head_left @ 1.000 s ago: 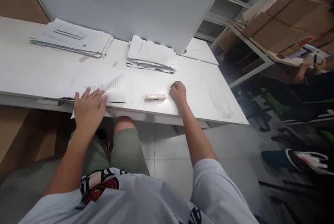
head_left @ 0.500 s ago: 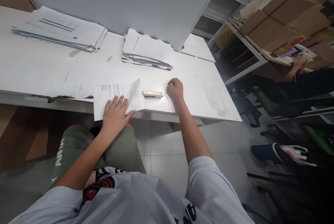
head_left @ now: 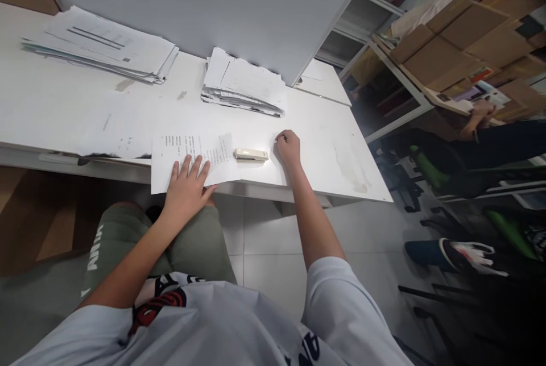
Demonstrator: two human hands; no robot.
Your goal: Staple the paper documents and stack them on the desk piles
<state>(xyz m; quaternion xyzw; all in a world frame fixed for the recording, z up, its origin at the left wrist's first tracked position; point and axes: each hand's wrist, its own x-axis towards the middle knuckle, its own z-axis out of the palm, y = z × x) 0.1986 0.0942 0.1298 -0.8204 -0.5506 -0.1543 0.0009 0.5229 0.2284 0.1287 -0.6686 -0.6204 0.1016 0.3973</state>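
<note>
Head view: left hand [head_left: 186,188] lay flat with fingers spread on a printed sheet [head_left: 187,158], pressing it down rather than gripping, at the near edge of the white desk [head_left: 324,144]. A stapler [head_left: 251,154] sat just right of the sheet. Right hand [head_left: 288,147] was curled into a loose fist beside it (couldn't tell if anything was inside). Two paper stacks [head_left: 245,84] sat farther back.

An office back room, by the look of it. Stacks of printed paper [head_left: 102,45] and a stapler [head_left: 251,154] sit on a white desk [head_left: 324,144] (partition behind), with flattened cardboard boxes [head_left: 460,42] on metal shelving alongside.
</note>
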